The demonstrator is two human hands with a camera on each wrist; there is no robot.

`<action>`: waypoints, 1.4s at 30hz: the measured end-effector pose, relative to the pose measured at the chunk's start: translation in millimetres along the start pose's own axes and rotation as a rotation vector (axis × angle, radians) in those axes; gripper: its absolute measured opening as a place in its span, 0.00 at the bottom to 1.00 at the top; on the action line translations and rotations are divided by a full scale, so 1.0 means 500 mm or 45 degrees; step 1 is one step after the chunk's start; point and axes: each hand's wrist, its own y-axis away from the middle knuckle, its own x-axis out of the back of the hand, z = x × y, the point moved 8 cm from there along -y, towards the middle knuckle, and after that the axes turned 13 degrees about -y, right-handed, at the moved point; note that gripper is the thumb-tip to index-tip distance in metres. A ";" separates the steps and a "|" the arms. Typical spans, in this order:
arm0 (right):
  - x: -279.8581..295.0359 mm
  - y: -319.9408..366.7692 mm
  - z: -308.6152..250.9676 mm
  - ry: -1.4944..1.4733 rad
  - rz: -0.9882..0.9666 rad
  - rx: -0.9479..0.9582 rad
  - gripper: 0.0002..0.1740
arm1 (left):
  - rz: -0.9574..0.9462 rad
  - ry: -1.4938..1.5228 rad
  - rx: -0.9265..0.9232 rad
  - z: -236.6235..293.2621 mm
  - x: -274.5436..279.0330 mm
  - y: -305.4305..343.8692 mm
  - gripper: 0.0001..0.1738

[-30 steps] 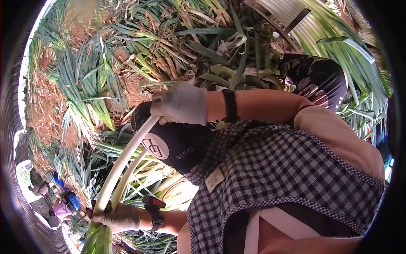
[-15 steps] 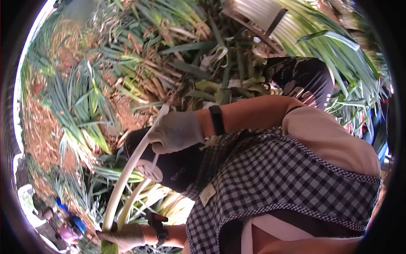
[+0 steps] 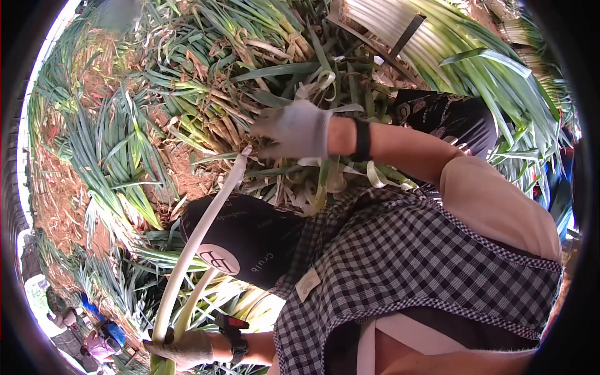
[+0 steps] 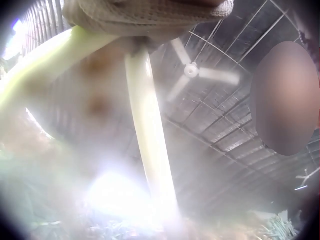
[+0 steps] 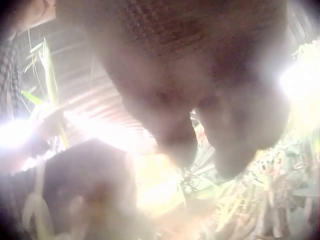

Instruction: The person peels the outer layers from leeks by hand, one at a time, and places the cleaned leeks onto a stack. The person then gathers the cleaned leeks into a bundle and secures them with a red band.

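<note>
My left hand (image 3: 190, 350), in a knitted work glove, grips two large green onions low in the head view. One long white stalk (image 3: 187, 255) slants up past my black-clad knee (image 3: 250, 234) to its root end; a shorter pale stalk (image 3: 190, 300) runs beside it. From the left wrist view, the gloved palm (image 4: 145, 17) covers part of both stalks. My gloved right hand (image 3: 294, 132) is just beyond the root end, off the stalk, its fingers spread and somewhat blurred. Pale green leaf strips (image 3: 326, 184) show below it. In the right wrist view the fingers (image 5: 227, 155) are apart.
Heaps of green onions (image 3: 125, 144) lie on reddish soil at the left. A large bundle with white stalks (image 3: 381, 22) rests in a metal frame (image 3: 403, 40) at upper right. Other people (image 3: 103, 340) are at lower left. A ceiling fan (image 4: 191, 70) hangs overhead.
My right hand held the long stalk near its upper end, drew a thin pale strip along it, and is now off it, up and to the right. My left hand keeps its grip, slightly lower.
</note>
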 end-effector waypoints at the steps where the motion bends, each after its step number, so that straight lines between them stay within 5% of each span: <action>1: -0.009 -0.007 -0.013 -0.002 0.000 -0.003 0.21 | -0.039 -0.034 -0.031 -0.004 -0.004 -0.004 0.17; 7: -0.084 -0.057 -0.027 -0.276 0.094 0.195 0.16 | -0.070 -0.082 -0.048 -0.006 -0.002 -0.015 0.18; 9: -0.058 -0.057 0.054 0.484 0.245 -0.174 0.14 | -0.042 -0.096 0.015 -0.003 0.010 -0.010 0.18; 10: -0.056 -0.064 0.141 0.393 0.026 -0.433 0.14 | -0.042 -0.083 0.016 -0.002 0.015 -0.010 0.18; 13: -0.093 -0.034 0.218 -0.008 -0.271 -0.577 0.18 | -0.045 -0.034 0.024 -0.040 0.023 -0.021 0.19; 15: -0.148 0.014 0.114 -1.381 -0.262 -0.325 0.20 | -0.111 -0.024 0.163 -0.053 0.010 -0.002 0.18; 16: -0.160 0.021 0.062 -1.583 -0.371 -0.179 0.22 | -0.163 -0.095 0.149 -0.069 0.009 -0.006 0.19; 18: -0.232 0.006 0.002 -1.999 -0.447 -0.086 0.23 | -0.244 -0.799 -0.587 -0.096 0.000 -0.029 0.22; 20: -0.156 0.001 -0.079 -2.575 -0.323 0.016 0.18 | -0.347 -0.707 -0.556 -0.111 -0.069 0.004 0.22; 22: -0.194 -0.028 -0.070 -2.503 -0.427 -0.010 0.15 | -0.460 -0.613 -0.501 -0.117 -0.130 0.022 0.22; 24: -0.175 -0.026 -0.072 -1.965 -0.549 0.036 0.13 | -0.556 -0.528 -0.447 -0.115 -0.184 0.036 0.22; 26: -0.144 0.021 -0.059 -2.082 -0.504 -0.219 0.14 | -0.661 -0.430 -0.373 -0.117 -0.242 0.069 0.22; 30: -0.041 0.065 0.028 -2.589 -0.211 0.129 0.09 | -0.957 -0.106 -0.203 -0.082 -0.427 0.234 0.23; 34: 0.224 0.116 0.217 -2.991 0.606 0.506 0.08 | -1.173 0.108 -0.118 -0.001 -0.521 0.308 0.24; 35: 0.215 0.103 0.250 -2.917 0.184 0.347 0.10 | -1.216 0.160 -0.102 0.024 -0.538 0.320 0.24; 36: 0.233 0.108 0.242 -1.906 0.436 -0.100 0.11 | -1.260 0.203 -0.086 0.045 -0.549 0.334 0.25; 37: 0.223 0.111 0.235 -1.897 0.464 -0.089 0.11 | -1.309 0.235 -0.075 0.067 -0.552 0.344 0.25; 40: 0.179 0.066 0.193 0.180 0.157 -0.173 0.18 | -1.423 0.329 -0.042 0.123 -0.561 0.356 0.26; 42: 0.212 0.062 0.125 -0.630 0.181 -0.189 0.20 | -1.478 0.391 0.001 0.155 -0.558 0.363 0.27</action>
